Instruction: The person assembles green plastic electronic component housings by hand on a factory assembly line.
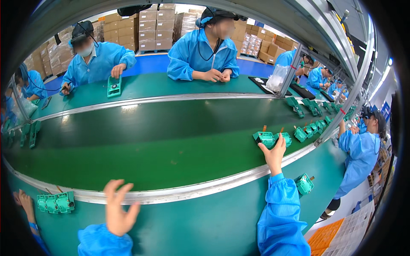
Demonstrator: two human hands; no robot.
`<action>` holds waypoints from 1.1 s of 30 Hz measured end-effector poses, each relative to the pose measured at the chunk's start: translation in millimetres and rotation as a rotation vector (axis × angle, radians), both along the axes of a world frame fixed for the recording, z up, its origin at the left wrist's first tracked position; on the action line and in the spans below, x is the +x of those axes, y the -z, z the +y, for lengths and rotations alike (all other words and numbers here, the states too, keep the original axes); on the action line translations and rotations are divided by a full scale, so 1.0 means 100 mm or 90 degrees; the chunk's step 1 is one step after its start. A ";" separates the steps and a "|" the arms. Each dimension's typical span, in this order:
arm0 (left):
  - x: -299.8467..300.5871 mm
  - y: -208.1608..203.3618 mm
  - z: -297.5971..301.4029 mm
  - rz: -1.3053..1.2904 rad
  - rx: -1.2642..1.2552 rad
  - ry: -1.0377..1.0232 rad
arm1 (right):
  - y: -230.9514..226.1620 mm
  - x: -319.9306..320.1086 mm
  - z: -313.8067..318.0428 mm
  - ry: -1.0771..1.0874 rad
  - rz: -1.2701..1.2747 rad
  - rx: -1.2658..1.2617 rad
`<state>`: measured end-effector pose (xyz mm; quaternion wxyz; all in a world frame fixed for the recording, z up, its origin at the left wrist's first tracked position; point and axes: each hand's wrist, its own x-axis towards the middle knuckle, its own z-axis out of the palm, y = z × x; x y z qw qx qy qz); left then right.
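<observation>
My right hand [274, 155] reaches over the rail onto the green belt. Its thumb and fingers are closed around a green plastic housing [265, 137] with a small orange-brown strip sticking up from it. A second green housing [285, 139] stands right beside it, partly behind my fingers. Slightly blurred, my left hand [118, 209] hovers over the near worktop with fingers spread and nothing in them. On the worktop to the right of my right forearm lies another green housing [305, 184].
Several joined green housings [56, 202] lie at the left, near another person's hand [25, 204]. More housings [314, 128] line the belt's right side. A metal rail [188, 194] edges the belt [141, 158]. Across it, a co-worker holds a green part [114, 86]. A metal post [361, 81] rises at right.
</observation>
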<state>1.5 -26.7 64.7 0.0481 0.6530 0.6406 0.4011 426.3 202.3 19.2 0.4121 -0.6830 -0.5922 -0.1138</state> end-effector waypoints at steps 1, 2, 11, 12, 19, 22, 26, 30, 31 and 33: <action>0.15 0.01 0.07 -0.009 -0.009 0.033 | 0.06 0.02 0.04 -0.002 0.000 0.002; 0.27 0.06 0.12 -0.033 -0.005 0.066 | 0.09 0.00 0.10 -0.024 0.039 -0.023; 0.73 0.34 0.37 -0.227 -0.033 0.247 | -0.04 -0.45 -0.03 -0.121 0.071 -0.028; 0.71 0.35 0.38 -0.278 -0.042 0.270 | -0.08 -0.60 -0.12 -0.215 0.146 -0.052; 0.67 0.34 0.34 -0.853 -0.141 0.357 | -0.38 -1.87 -1.16 -0.605 0.113 -0.077; 0.66 0.31 0.32 -0.882 -0.164 0.395 | -0.28 -1.99 -1.38 -0.636 0.124 -0.116; 0.66 0.34 0.35 -0.894 -0.122 0.393 | -0.20 -1.98 -1.45 -0.662 0.145 -0.177; 0.58 0.32 0.39 -0.984 -0.147 0.394 | -0.11 -1.94 -1.38 -0.818 0.646 -0.288; 0.56 0.32 0.39 -1.035 -0.173 0.411 | -0.09 -1.91 -1.36 -0.819 0.695 -0.309; 0.54 0.33 0.39 -1.015 -0.174 0.415 | -0.10 -1.91 -1.36 -0.814 0.741 -0.347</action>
